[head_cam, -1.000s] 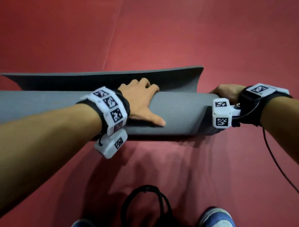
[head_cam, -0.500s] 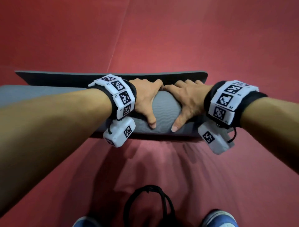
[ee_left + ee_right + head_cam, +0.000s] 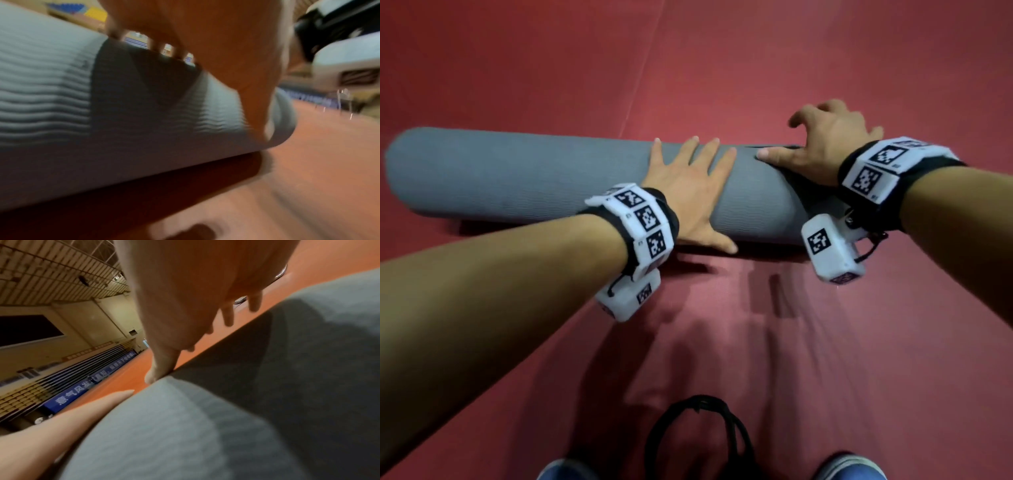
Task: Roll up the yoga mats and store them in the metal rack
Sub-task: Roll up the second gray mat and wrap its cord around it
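Floor: a wide red sports floor [image 3: 825,342] fills the head view, with a faint seam running up and away from the person.
Hall: the right wrist view shows a large indoor hall with tiered seating, a long blue banner with white characters [image 3: 90,387] and a metal lattice ceiling.
Mat: a grey ribbed foam yoga mat [image 3: 517,178], fully rolled into a long cylinder, lies on the floor across the view, directly ahead of the person.
Left hand: the left hand [image 3: 688,192] lies flat on top of the roll, fingers straight and spread, thumb low on the near side; it holds nothing.
Right hand: the right hand [image 3: 825,144] is at the roll's right end, thumb pressed on the mat, the other fingers loosely bent above the floor beyond; they close on nothing.
Spacing: the two hands sit near each other but apart.
Wrist bands: each wrist wears a black band with white blocks carrying black-and-white square markers [image 3: 643,226].
Cable: a black looped cable [image 3: 702,435] hangs at the lower edge.
Shoes: blue shoe tips [image 3: 849,467] show at the bottom.
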### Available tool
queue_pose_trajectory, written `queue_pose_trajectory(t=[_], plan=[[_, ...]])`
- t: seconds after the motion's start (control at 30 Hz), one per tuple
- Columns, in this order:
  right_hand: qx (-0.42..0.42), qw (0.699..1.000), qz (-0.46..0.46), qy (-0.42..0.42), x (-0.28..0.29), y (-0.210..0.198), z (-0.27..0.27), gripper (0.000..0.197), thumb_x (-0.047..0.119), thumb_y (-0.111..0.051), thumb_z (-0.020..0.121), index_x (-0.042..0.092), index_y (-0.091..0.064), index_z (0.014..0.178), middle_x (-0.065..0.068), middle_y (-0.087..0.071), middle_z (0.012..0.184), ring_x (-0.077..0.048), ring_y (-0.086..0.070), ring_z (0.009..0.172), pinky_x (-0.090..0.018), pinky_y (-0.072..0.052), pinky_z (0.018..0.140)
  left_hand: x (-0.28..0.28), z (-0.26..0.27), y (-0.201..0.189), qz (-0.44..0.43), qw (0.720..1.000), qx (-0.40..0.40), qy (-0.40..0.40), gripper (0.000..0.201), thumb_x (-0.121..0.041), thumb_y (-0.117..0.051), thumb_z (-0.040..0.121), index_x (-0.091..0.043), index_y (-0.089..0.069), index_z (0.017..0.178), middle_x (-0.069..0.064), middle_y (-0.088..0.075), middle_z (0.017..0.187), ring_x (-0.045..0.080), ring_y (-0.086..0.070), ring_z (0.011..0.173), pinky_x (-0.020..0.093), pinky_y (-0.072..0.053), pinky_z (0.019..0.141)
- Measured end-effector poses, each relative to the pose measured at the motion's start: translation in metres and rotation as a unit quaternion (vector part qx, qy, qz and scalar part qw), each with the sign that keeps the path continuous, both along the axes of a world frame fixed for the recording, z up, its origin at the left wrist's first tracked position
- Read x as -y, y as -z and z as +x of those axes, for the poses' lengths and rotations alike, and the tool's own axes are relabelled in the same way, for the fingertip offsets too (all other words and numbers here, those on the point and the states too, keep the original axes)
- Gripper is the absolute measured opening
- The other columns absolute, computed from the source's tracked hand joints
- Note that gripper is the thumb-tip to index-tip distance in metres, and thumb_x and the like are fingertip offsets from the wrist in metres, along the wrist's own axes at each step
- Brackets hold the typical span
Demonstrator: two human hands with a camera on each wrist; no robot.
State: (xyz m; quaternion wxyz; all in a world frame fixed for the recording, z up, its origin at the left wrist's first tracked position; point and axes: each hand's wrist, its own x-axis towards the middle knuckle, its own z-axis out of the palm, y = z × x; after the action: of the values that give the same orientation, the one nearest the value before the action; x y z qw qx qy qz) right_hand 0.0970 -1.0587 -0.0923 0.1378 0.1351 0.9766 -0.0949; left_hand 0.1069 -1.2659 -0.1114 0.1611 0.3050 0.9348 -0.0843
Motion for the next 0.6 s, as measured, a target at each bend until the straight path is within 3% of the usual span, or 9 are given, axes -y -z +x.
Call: queue_pose_trajectory(t=[0.07, 0.13, 0.23, 0.3, 0.37, 0.47, 0.53, 0.6], plan=[[0.002, 0.996, 0.008, 0.094, -0.01, 0.004, 0.004, 0.104, 0.092, -0.048, 0.062, 0.023, -0.039, 0.14, -0.016, -0.032, 0.147, -0.044, -0.034, 0.133, -0.059, -0.028, 0.107, -0.003, -0.015, 0.002, -0.012, 1.0, 0.0, 0.008, 0.137, -0.083, -0.067, 0.057, -0.018, 0.004, 0.155, 0.008, -0.007, 0.164, 0.031, -0.009, 0.15, 0.07, -0.016, 0.111], [0.01, 0.977, -0.047, 0.207, -0.025, 0.01, 0.01, 0.116, 0.092, -0.052, 0.058, 0.018, -0.031, 0.145, -0.019, -0.032, 0.148, -0.045, -0.036, 0.132, -0.056, -0.032, 0.107, -0.005, -0.023, 0.002, -0.006, 1.0, 0.008, -0.004, 0.138, -0.077, -0.074, 0.055, -0.019, 0.002, 0.155, 0.007, -0.009, 0.163, 0.03, -0.011, 0.15, 0.069, -0.017, 0.112], [-0.002, 0.926, -0.19, 0.325, -0.048, 0.02, 0.019, 0.127, 0.093, -0.059, 0.048, 0.009, -0.039, 0.141, -0.016, -0.052, 0.137, -0.037, -0.056, 0.116, -0.044, -0.047, 0.094, -0.011, -0.029, 0.005, -0.01, 1.0, 0.006, -0.012, 0.141, -0.081, -0.073, 0.05, -0.018, -0.003, 0.155, 0.006, -0.014, 0.162, 0.03, -0.014, 0.149, 0.069, -0.017, 0.112], [-0.036, 0.916, -0.255, 0.307, -0.056, 0.024, 0.03, 0.119, 0.09, -0.064, 0.047, 0.011, -0.051, 0.134, -0.008, -0.06, 0.129, -0.027, -0.061, 0.108, -0.036, -0.049, 0.09, -0.012, -0.033, 0.006, 0.004, 1.0, 0.0, -0.018, 0.141, -0.083, -0.072, 0.045, -0.019, -0.009, 0.154, 0.005, -0.019, 0.16, 0.031, -0.019, 0.147, 0.068, -0.018, 0.112], [-0.041, 0.919, -0.288, 0.265, -0.063, 0.027, 0.042, 0.104, 0.075, -0.074, 0.059, 0.017, -0.045, 0.141, 0.0, -0.054, 0.133, -0.019, -0.054, 0.115, -0.032, -0.044, 0.099, -0.014, -0.039, 0.006, 0.015, 1.0, -0.003, -0.024, 0.137, -0.083, -0.073, 0.042, -0.021, -0.018, 0.151, 0.004, -0.025, 0.156, 0.032, -0.024, 0.142, 0.066, -0.021, 0.109], [-0.063, 0.907, -0.321, 0.264, -0.068, 0.026, 0.05, 0.108, 0.059, -0.084, 0.059, 0.022, -0.036, 0.147, -0.002, -0.048, 0.143, -0.016, -0.049, 0.123, -0.032, -0.039, 0.108, -0.019, -0.038, 0.0, 0.021, 0.999, -0.021, -0.027, 0.128, -0.08, -0.075, 0.041, -0.021, -0.029, 0.144, 0.005, -0.031, 0.146, 0.031, -0.031, 0.132, 0.055, -0.026, 0.104], [-0.073, 0.904, -0.325, 0.269, -0.066, 0.015, 0.048, 0.107, 0.056, -0.086, 0.059, 0.024, -0.035, 0.147, -0.005, -0.048, 0.143, -0.018, -0.05, 0.125, -0.035, -0.039, 0.109, -0.023, -0.035, -0.008, 0.023, 0.999, -0.011, -0.044, 0.129, -0.078, -0.077, 0.044, -0.019, -0.025, 0.147, 0.007, -0.032, 0.145, 0.031, -0.032, 0.132, 0.051, -0.026, 0.105], [-0.077, 0.897, -0.333, 0.279, -0.059, -0.005, 0.048, 0.104, 0.056, -0.085, 0.061, 0.024, -0.037, 0.146, -0.006, -0.049, 0.142, -0.018, -0.05, 0.124, -0.036, -0.04, 0.109, -0.028, -0.026, -0.025, 0.024, 0.998, 0.022, -0.062, 0.136, -0.078, -0.076, 0.048, -0.024, -0.008, 0.153, 0.012, -0.027, 0.151, 0.034, -0.025, 0.14, 0.055, -0.02, 0.111]])
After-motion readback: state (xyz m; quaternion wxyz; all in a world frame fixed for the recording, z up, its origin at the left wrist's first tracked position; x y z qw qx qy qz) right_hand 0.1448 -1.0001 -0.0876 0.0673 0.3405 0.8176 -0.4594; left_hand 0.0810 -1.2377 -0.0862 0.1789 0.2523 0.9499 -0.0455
